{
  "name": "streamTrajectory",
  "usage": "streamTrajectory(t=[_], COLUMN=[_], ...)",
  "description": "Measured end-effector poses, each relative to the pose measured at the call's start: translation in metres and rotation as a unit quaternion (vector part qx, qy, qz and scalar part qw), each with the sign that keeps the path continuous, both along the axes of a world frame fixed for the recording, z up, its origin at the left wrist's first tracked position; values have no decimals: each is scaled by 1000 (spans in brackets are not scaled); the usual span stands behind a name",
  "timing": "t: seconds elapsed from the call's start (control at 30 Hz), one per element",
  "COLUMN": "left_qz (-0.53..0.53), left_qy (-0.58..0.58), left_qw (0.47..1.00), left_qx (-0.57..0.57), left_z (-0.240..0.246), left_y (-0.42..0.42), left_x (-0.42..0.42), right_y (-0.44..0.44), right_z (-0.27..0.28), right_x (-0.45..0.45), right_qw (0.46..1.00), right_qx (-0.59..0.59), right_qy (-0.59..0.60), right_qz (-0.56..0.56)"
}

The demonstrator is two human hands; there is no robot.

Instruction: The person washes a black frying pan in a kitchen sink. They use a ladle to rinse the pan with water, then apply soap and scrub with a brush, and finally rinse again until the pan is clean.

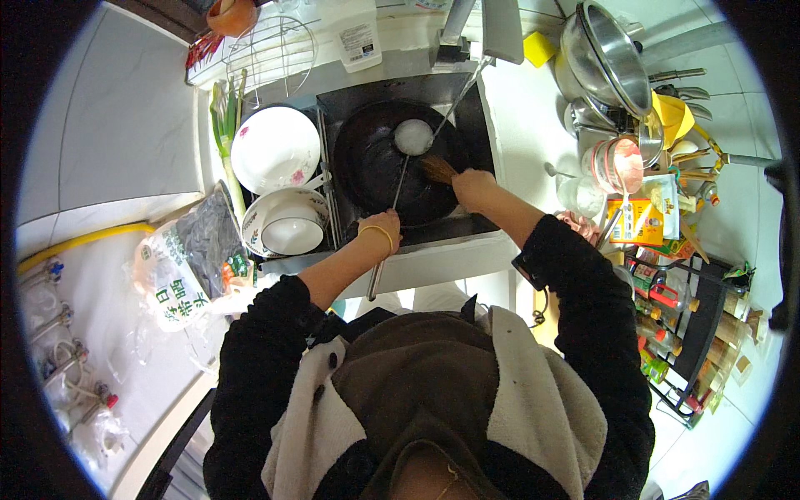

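A dark wok (369,175) sits in the black-rimmed sink (356,87). My left hand (380,232) grips the long metal handle of a ladle (414,137), whose bowl is over the wok's middle and looks pale and shiny. From the faucet (503,31) a stream of water (462,94) runs down to the right edge of the ladle bowl. My right hand (473,187) is closed around a bristle wok brush (439,169), its brown bristles inside the wok just below the ladle bowl. Whether the bristles touch the wok's surface is hard to tell.
Left of the wok are a large white bowl (275,150) and stacked bowls (284,222), beside green onions (228,137) and a plastic bag (178,275). On the right stand metal basins (603,59), stacked cups (615,165) and a black rack (706,325) of bottles.
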State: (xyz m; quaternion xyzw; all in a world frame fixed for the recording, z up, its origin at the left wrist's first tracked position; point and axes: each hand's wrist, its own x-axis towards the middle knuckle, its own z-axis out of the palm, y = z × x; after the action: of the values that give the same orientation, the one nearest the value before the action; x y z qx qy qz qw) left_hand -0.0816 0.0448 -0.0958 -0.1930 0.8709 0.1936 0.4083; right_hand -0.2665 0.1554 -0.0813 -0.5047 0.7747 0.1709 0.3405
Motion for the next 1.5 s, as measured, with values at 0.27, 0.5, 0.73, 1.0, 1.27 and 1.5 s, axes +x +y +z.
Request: streamTrajectory(t=[0.27,0.5,0.73,1.0,1.27,1.5], left_qz=[131,191,247,309,316,330], left_qy=[43,99,107,117,116,146], left_qw=[990,977,962,943,941,931], left_qx=[-3,-3,-41,-39,-43,-53], left_z=[-17,-15,-15,-26,-26,-32], left_y=[-21,-39,-23,-15,-17,-15], left_x=[15,40,50,50,51,57], right_y=[24,30,14,12,23,-6], right_z=[-23,-51,-78,-71,-74,-86], right_x=[17,15,8,3,25,12], right_qw=[996,988,985,981,987,978], right_qx=[-76,-125,-157,-149,-144,-191], right_qy=[41,44,-43,13,-57,-26], right_qz=[-9,-73,-52,-126,-33,-77])
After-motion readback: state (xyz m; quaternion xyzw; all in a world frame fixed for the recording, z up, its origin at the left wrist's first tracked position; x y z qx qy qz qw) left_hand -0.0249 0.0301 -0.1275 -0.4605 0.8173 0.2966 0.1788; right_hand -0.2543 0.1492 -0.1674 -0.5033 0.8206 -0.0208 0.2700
